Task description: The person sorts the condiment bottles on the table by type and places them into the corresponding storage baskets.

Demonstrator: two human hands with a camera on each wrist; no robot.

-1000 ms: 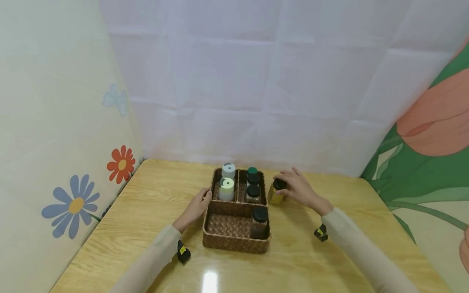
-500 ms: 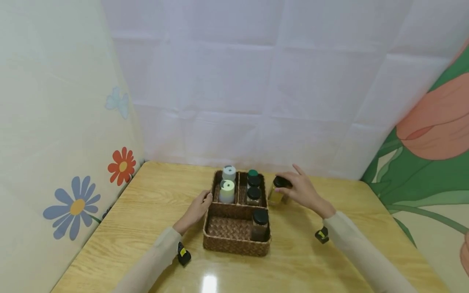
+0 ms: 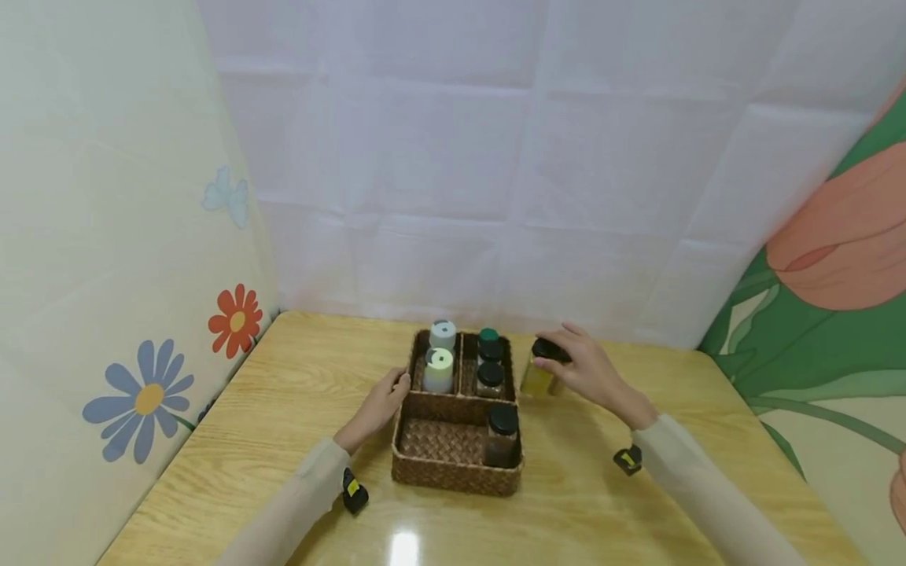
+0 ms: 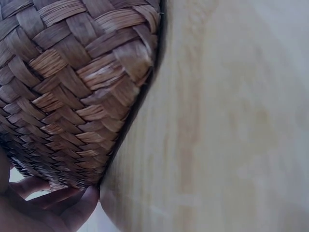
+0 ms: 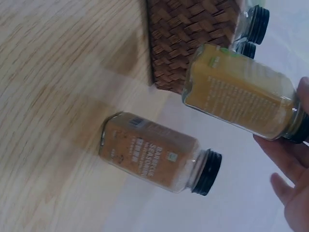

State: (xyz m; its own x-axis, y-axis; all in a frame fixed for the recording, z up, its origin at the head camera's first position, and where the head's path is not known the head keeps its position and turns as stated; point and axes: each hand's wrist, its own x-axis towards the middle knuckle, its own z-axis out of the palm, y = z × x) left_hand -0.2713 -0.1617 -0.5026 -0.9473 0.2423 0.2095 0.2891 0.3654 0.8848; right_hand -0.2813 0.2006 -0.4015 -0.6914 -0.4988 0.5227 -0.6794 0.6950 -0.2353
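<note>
My right hand pinches the black lid of a glass spice jar filled with yellow powder. In the right wrist view this jar is raised above the table, close to the basket's side. A second spice jar, brown-filled and labelled as barbecue seasoning, stands upright on the table below it; the right hand mostly hides it in the head view. My left hand holds the left side of a brown woven basket, its fingers against the outer wall.
The basket has three compartments. White-bodied bottles stand in the back left one, and dark-lidded jars in the back right one. A tall dark jar stands at the front compartment's right end. White cloth hangs behind the wooden table.
My right hand has moved slightly right with the yellow spice jar, widening its gap from the basket. The left hand and the basket keep their places.
</note>
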